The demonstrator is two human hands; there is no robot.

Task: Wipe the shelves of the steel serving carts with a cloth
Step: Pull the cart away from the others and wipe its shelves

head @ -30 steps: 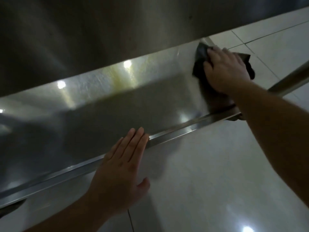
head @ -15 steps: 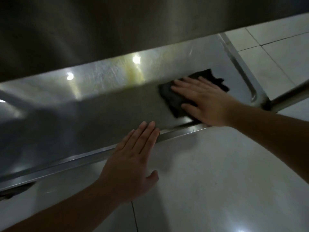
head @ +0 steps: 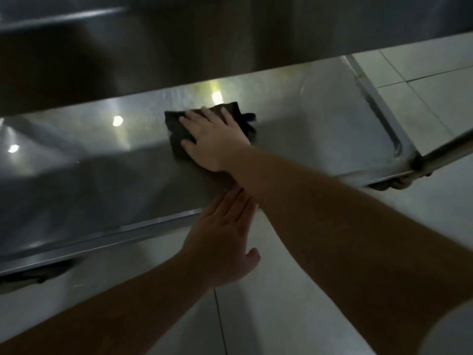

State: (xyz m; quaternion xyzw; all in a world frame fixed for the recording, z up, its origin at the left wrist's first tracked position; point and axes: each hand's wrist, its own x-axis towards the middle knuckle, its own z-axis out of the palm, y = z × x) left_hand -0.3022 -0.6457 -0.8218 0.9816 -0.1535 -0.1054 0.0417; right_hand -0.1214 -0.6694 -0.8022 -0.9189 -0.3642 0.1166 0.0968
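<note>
Lower steel shelf [head: 320,129] of a serving cart, seen from above, running from 9 o'clock to 3 o'clock across the view. A raised rim [head: 143,230] borders its near edge, and a second rim with a rounded corner closes the 3 o'clock end. Directly on the shelf, just above centre toward 12 o'clock, lies a dark cloth [head: 179,131], flattened under the right hand [head: 217,139]. The left hand [head: 225,237] rests with straight fingers on the near rim at about 6 o'clock of the cloth. An upper steel shelf [head: 179,34] overhangs at 12 o'clock. The cart stands on a pale tiled floor [head: 294,303].
</note>
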